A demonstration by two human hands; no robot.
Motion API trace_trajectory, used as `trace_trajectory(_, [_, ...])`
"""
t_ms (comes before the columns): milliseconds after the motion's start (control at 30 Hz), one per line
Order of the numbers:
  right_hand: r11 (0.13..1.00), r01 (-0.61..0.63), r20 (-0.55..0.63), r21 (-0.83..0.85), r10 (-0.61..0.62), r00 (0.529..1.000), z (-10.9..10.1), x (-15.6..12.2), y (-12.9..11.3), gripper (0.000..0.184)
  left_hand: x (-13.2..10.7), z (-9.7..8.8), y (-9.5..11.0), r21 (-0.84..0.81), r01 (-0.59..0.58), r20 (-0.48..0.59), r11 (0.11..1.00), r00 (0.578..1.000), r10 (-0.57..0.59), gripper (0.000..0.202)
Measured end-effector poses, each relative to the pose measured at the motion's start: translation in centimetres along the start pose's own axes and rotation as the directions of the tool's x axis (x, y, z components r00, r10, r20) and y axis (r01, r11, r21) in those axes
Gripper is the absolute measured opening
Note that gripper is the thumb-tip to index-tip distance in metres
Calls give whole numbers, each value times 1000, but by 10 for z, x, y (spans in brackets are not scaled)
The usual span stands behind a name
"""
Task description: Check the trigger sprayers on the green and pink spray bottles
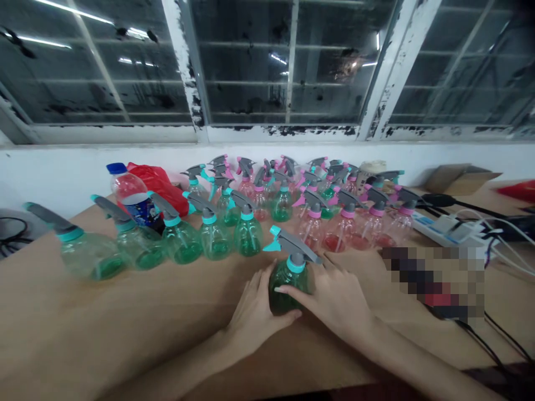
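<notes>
Green spray bottle (288,278) in both hands, it was low over, or on, the near middle of the wooden table (167,314), in front of the gap between two rows of similar bottles; whether its base touched the tabletop could not be told. The left hand (253,303) wrapped the left side of the round body, its thumb low across the front, while the right hand (340,295) clasped the right side, its thumb laid higher over the front. Inside, the green was dark toward the bottom, but I could not tell liquid from tinted plastic.

To the left stood a row of five green bottles (215,236) with turquoise collars, each showing a deeper green patch at its bottom. To the right stood a row of pink bottles (340,228), reddish at the base, with pale tubes visible inside some of them. More bottles of both colours (282,203) crowded behind, near the wall. A blue-capped drink bottle (129,195) with a blue label stood by a red plastic bag (159,184); its contents were unclear. A cardboard box (460,178) lay at the far right, beyond a white power strip (451,231) with cables.

The held bottle's long axis ran nearly upright, neck on top, leaning slightly right in view. Its turquoise nozzle (273,236) pointed left and a little away from the person, and the grey trigger head (296,248) sloped down to the right, its back end above the right hand.
</notes>
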State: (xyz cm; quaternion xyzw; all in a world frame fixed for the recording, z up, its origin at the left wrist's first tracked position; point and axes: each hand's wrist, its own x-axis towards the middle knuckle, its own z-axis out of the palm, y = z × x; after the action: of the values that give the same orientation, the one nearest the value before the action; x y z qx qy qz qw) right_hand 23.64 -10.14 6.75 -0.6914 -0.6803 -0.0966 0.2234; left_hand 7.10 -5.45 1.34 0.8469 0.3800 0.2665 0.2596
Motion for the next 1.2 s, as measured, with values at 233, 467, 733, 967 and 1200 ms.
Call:
trace_trajectory(233, [914,129,93,386,-177,980,-6,-2,13,52,-14,1,4,-34,-66,53,997,996,68,81])
trace_trajectory(467, [528,28,42,849,-120,992,0,2,7,46,-22,-2,9,18,-134,97,991,987,132,81])
trace_trajectory(733, [414,14,36,910,-114,993,9,2,-4,21,-20,-1,3,89,-199,115,976,975,188,86])
trace_trajectory(967, [360,54,-5,931,-135,991,17,12,-4,25,-16,-13,-16,201,-276,231,940,946,228,95])
trace_trajectory(1200, [346,-35,71,938,-91,993,34,33,4,24,-19,-37,-49,378,-292,367,879,919,148,87])
